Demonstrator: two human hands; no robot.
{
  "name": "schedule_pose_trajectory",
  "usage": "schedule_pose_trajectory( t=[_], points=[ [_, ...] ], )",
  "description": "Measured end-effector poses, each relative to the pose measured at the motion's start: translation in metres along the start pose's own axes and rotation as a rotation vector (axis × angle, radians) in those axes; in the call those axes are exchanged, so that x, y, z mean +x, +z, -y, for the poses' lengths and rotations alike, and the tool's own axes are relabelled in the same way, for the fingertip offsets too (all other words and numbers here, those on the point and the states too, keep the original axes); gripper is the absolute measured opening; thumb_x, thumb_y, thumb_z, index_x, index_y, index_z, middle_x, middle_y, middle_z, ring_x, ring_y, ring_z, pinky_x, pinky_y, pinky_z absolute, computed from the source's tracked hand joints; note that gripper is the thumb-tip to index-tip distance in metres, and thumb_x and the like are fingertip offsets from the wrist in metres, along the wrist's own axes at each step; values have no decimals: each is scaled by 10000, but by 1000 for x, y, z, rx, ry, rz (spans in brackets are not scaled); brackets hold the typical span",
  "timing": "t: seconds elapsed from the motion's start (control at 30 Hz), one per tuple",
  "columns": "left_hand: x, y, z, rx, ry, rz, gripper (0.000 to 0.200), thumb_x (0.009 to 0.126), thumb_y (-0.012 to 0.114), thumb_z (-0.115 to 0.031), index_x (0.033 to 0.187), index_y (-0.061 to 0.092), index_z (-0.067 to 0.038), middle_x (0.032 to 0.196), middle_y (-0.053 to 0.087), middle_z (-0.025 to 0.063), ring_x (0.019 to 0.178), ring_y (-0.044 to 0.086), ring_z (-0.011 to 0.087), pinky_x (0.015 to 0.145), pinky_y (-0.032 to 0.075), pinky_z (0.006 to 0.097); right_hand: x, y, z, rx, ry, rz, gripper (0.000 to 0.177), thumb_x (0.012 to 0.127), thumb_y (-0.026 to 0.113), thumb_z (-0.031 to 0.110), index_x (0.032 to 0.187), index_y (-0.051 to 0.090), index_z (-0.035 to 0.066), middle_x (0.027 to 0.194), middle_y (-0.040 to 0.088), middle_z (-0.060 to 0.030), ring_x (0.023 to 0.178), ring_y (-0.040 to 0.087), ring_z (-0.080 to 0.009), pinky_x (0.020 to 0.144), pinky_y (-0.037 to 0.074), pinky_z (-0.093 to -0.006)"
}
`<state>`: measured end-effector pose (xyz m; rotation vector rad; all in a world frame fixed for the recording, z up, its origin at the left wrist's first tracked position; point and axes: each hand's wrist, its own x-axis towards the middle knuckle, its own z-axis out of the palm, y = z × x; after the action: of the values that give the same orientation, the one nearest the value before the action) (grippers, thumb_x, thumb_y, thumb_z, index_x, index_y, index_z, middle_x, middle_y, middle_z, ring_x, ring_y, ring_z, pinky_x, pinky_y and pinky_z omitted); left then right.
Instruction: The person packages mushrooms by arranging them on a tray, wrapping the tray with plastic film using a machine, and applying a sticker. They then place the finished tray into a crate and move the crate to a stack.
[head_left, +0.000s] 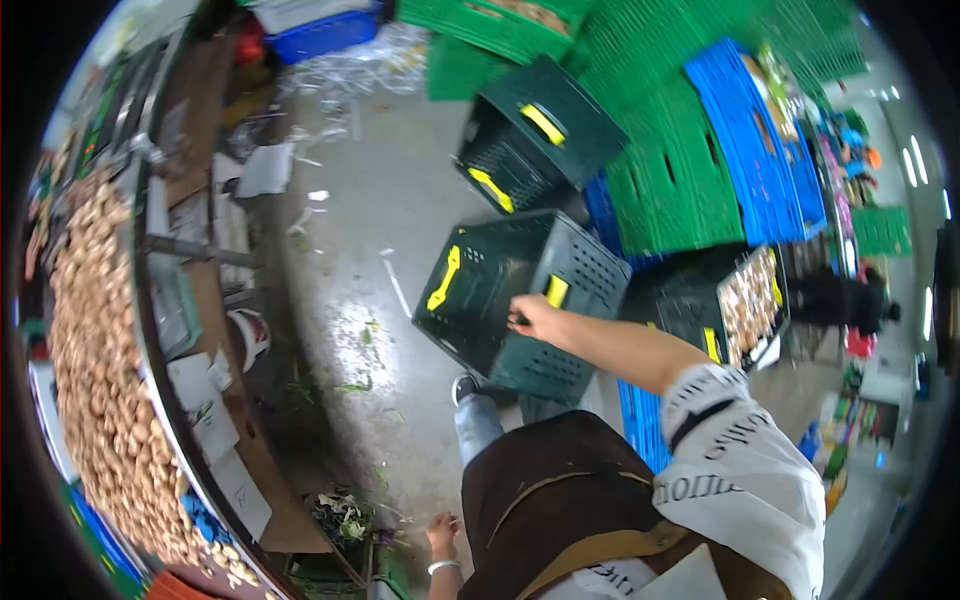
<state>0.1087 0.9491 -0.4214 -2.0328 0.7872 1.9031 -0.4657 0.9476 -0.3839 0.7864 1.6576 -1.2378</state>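
My right hand (pixel 535 317) grips the rim of a dark green plastic crate (pixel 560 345) with yellow handles. The crate is tilted, its open side facing left, and its visible inside holds nothing. Beyond it, a second dark green crate (pixel 570 105) with yellow handles also lies tipped, against green crates. Low at the left of my brown apron (pixel 560 500) hangs my left hand (pixel 443 532), a white band on its wrist. Its fingers look loosely apart, with nothing seen in them.
On the left, a long table (pixel 190 450) bears a heap of light-brown rounded produce (pixel 100 350). Stacked green crates (pixel 670 170) and a blue crate (pixel 725 140) stand at the right. Near my right arm is a crate of pale pieces (pixel 750 300). Plastic scraps (pixel 370 65) litter the floor.
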Motion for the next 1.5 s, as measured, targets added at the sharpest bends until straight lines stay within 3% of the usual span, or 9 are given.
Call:
schedule_pose_trajectory(
  t=[0.13, 0.2, 0.27, 0.47, 0.6, 0.7, 1.0, 1.3, 1.5],
  points=[
    [-2, 35, -146, -208, 175, 120, 691, 873, 604, -538, 1252, 515, 34, 1085, 633, 190, 964, 635, 293, 846, 514, 431, -117, 7, 104, -150, -55, 299, 116, 820, 623, 150, 902, 589, 76, 821, 650, -58, 740, 667, -195, 536, 466, -293],
    [-34, 52, -252, -470, 230, 307, 1147, 795, 513, -753, 1510, -2, -20, 1554, 91, 250, 1389, 237, 439, 1086, 287, 553, -186, 12, 158, -163, -183, 280, 118, 828, 634, 178, 884, 592, 84, 812, 648, -49, 727, 666, -182, 498, 426, -262],
    [-97, 68, -348, -602, 251, 356, 1286, 689, 509, -854, 1498, 1, 8, 1553, 109, 232, 1395, 219, 432, 1045, 313, 596, -238, -2, 206, -252, -287, 311, 146, 825, 650, 184, 871, 584, 62, 778, 633, -78, 679, 664, -189, 372, 335, -235],
    [-240, 86, -489, -677, 498, 317, 980, 768, 535, -761, 1398, 400, -22, 1397, 401, 211, 1252, 409, 383, 967, 381, 561, -342, -22, 288, -492, -533, 374, 196, 803, 618, 106, 917, 468, 54, 686, 614, -97, 472, 614, -162, 301, 310, -219],
    [-239, 127, -594, -675, 593, 244, 138, 846, 584, -43, 972, 591, 11, 848, 644, 110, 772, 652, 234, 766, 561, 392, -325, 2, 352, -496, -738, 429, 246, 768, 647, 68, 909, 446, 57, 658, 598, -86, 487, 632, -170, 318, 331, -214],
    [-166, 155, -656, -614, 577, 244, 209, 755, 516, 62, 955, 568, 35, 893, 614, 128, 811, 618, 283, 776, 540, 433, -314, 31, 412, -480, -832, 500, 240, 773, 635, 32, 911, 439, 54, 683, 583, -70, 525, 645, -173, 363, 379, -232],
    [-205, 236, -874, -683, 772, 147, 183, 724, 533, 64, 903, 551, 30, 810, 620, 114, 689, 614, 247, 656, 550, 380, -286, 98, 584, -413, -991, 371, 236, 752, 595, 62, 899, 411, 48, 627, 545, -77, 445, 596, -190, 319, 397, -252],
    [-199, 217, -1167, -627, 1113, 111, 290, 699, 577, 47, 987, 559, 15, 789, 600, 71, 610, 597, 184, 574, 533, 303, -232, 265, 734, -177, -1184, 405, 329, 708, 618, 105, 960, 419, 36, 597, 510, -82, 438, 539, -188, 420, 507, -318],
    [-224, 194, -1346, -573, 1210, -65, 309, 691, 612, -30, 997, 575, -12, 751, 560, 17, 584, 498, 103, 486, 354, 248, -183, 391, 856, -52, -1273, 543, 323, 757, 629, 115, 995, 431, 24, 609, 517, -89, 453, 532, -190, 440, 505, -324]
  ],
)
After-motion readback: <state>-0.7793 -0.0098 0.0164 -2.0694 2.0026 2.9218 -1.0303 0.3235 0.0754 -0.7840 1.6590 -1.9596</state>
